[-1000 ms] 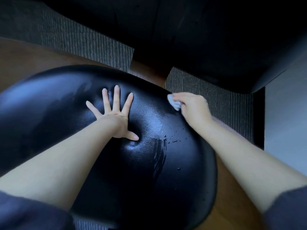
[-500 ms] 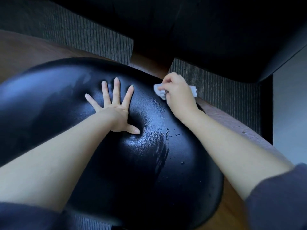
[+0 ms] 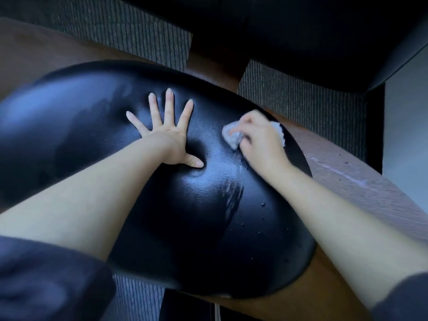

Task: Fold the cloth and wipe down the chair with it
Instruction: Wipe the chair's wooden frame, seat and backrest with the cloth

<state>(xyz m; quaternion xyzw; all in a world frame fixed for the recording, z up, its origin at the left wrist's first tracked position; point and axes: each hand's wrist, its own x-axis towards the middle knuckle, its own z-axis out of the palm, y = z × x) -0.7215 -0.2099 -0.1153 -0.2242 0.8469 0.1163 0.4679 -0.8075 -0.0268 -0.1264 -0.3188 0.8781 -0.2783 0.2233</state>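
black padded chair seat [image 3: 180, 223] fills the view, wet streak [image 3: 232, 198] and droplets [image 3: 262, 204] glistening. left hand [image 3: 170, 140] presses flat, fingers [image 3: 169, 105] splayed. further right, right hand [image 3: 261, 140] curls round a crumpled white cloth [image 3: 232, 136], bunched under the fingers at the seat's far edge.

You have one wide-angle camera, worn on your head, facing forward and steeply down. It sits close above the black chair seat [image 3: 196, 216], which fills the middle of the frame and bulges with the lens. Your forearms enter from the near left and near right corners. The left hand [image 3: 168, 140] lies flat at centre, and the right hand [image 3: 261, 140] grips the cloth [image 3: 234, 135] at the seat's far right edge. Striped carpet [image 3: 289, 93] crosses the far part of the view.
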